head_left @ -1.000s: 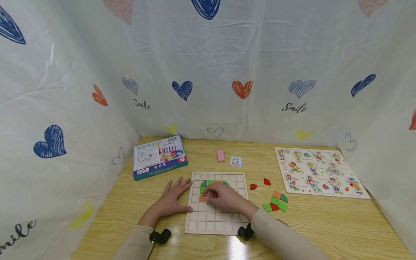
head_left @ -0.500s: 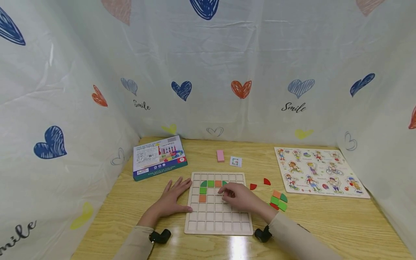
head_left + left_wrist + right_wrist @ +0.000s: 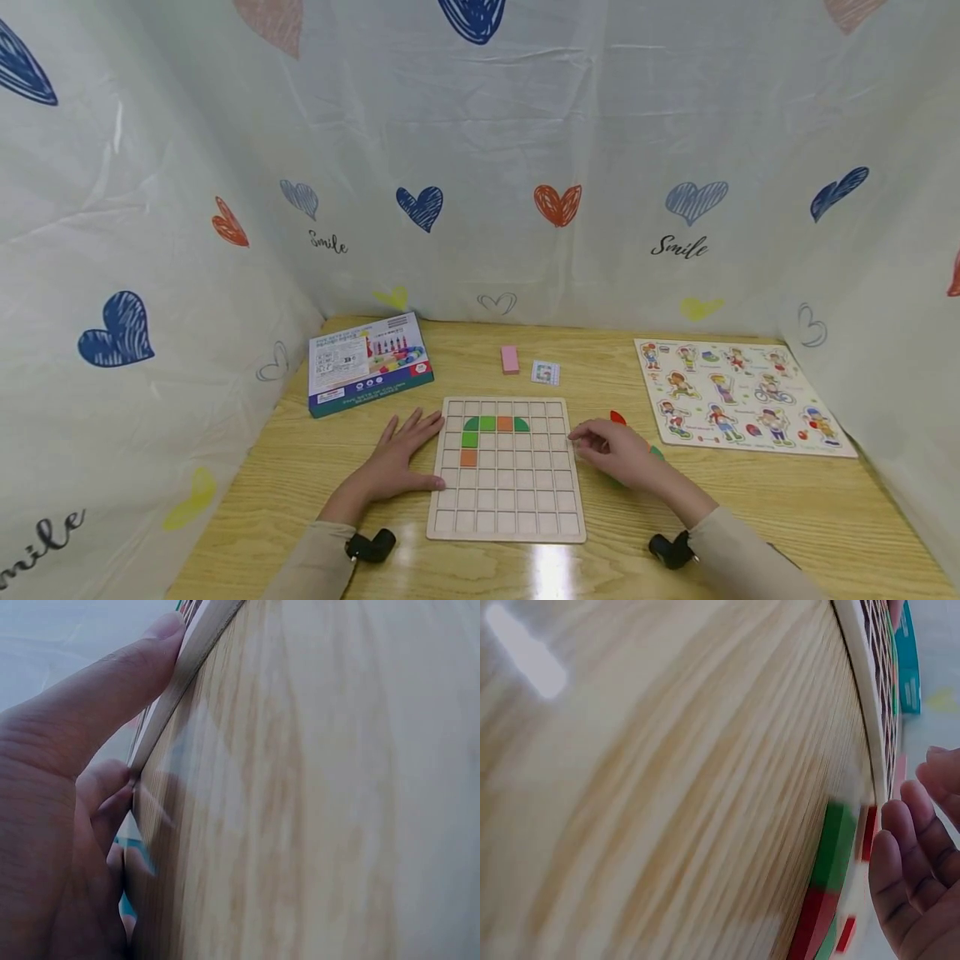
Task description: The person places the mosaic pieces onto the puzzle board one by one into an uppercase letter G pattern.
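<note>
On the wooden table (image 3: 300, 467) lies a pale grid board (image 3: 506, 500); at its nine o'clock the left hand (image 3: 397, 460) touches the edge, fingers spread; just beside its three o'clock is the right hand (image 3: 618, 452), fingers relaxed and loosely bent; green and orange tiles (image 3: 487, 423) sit towards the board's eleven; I spot a red piece (image 3: 617, 417) at the right hand's twelve.

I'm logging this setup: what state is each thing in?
Grid board: flat, partly filled
Left hand: spread, touching the grid board
Right hand: loosely curled, nothing visibly held
Loose pieces: unplaced, partly hidden
Box: closed
Picture board: flat, face up
Card: face up
Pink block: untouched
</note>
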The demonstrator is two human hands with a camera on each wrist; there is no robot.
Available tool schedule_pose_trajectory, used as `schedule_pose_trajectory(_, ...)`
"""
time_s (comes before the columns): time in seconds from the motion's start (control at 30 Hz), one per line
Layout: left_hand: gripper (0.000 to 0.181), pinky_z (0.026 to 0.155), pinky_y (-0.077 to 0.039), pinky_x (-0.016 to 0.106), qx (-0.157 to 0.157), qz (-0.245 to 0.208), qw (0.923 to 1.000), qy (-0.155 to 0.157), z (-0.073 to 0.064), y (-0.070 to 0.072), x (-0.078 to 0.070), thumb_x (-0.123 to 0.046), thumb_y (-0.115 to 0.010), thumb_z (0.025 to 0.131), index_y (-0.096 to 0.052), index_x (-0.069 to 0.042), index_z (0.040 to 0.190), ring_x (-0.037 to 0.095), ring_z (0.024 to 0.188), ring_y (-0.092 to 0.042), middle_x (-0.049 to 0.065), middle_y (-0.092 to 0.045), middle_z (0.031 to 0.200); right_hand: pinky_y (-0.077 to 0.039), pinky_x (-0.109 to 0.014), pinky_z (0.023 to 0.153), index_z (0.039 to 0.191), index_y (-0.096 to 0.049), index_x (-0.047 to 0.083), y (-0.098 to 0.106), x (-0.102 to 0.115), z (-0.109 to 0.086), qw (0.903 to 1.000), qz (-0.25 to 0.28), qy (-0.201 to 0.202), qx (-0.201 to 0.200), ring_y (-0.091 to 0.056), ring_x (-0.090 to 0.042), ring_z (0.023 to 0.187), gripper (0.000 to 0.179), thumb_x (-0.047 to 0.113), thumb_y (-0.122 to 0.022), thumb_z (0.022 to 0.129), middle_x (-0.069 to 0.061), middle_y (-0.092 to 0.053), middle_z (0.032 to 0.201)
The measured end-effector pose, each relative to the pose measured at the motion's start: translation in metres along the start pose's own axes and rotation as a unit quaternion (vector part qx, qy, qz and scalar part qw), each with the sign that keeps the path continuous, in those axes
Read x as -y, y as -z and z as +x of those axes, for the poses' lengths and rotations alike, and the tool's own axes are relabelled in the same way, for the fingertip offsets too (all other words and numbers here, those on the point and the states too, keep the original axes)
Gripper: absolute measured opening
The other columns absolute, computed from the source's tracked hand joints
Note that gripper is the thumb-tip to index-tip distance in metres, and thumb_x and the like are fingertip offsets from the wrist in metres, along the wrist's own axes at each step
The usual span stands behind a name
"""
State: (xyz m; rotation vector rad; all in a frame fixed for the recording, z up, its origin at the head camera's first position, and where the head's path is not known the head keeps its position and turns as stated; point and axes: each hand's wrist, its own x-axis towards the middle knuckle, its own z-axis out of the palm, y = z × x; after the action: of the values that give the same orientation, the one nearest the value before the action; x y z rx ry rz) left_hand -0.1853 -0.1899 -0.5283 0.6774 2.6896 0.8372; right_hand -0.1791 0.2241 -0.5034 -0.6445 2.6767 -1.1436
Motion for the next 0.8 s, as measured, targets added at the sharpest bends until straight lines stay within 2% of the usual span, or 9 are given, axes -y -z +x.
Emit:
schedule_pose_trajectory(0.2,0.101,0.123,0.01,0.057,0.0,0.004,1.0,0.002,0.001,0.0,-0.001,-0.061,-0.077,0.081,-0.034,-0.017,0.161,0.032,0.157,-0.004,0.001,-0.025,0.168,-0.051,-0.025,0.07,0.117,-0.071,0.009,0.019,-0.017,-0.021,0.9993,-0.02,-0.028,-0.012,-0.056,-0.004,0.08,0.02,0.014,-0.069,0.098,0.008,-0.063,0.092)
schedule_pose_trajectory(0.37,0.101,0.123,0.01,0.057,-0.001,-0.002,1.0,0.003,0.0,0.0,-0.001,-0.06,-0.078,0.081,-0.034,-0.016,0.161,0.032,0.157,-0.004,0.002,-0.025,0.168,-0.049,-0.025,0.068,0.116,-0.072,0.008,0.026,-0.024,-0.033,0.9994,-0.03,-0.017,-0.002,-0.054,-0.004,0.079,0.022,0.012,-0.073,0.094,0.006,-0.065,0.096)
schedule_pose_trajectory(0.5,0.101,0.123,0.01,0.057,-0.002,-0.002,1.0,0.004,0.0,0.0,-0.001,-0.06,-0.078,0.081,-0.034,-0.016,0.161,0.032,0.157,-0.004,0.002,-0.025,0.168,-0.046,-0.025,0.067,0.116,-0.071,0.01,0.03,-0.025,-0.038,0.9991,-0.037,-0.017,0.014,-0.051,-0.004,0.078,0.026,0.017,-0.077,0.091,0.003,-0.066,0.104)
schedule_pose_trajectory(0.63,0.101,0.123,0.01,0.057,-0.002,-0.001,1.0,0.004,-0.001,0.0,-0.001,-0.06,-0.078,0.081,-0.034,-0.017,0.161,0.031,0.157,-0.004,0.001,-0.025,0.168,-0.048,-0.026,0.072,0.117,-0.071,0.013,0.03,-0.026,-0.043,0.9979,-0.055,-0.006,0.035,-0.053,-0.006,0.084,0.031,0.023,-0.08,0.089,0.004,-0.066,0.11)
schedule_pose_trajectory(0.8,0.102,0.123,0.01,0.056,-0.001,-0.003,1.0,0.004,0.0,0.0,-0.001,-0.061,-0.078,0.081,-0.034,-0.017,0.161,0.031,0.157,-0.004,0.001,-0.025,0.168,-0.049,-0.026,0.075,0.115,-0.072,0.017,0.027,-0.028,-0.044,0.9966,-0.065,-0.004,0.05,-0.053,-0.007,0.089,0.027,0.022,-0.08,0.089,0.006,-0.064,0.112)
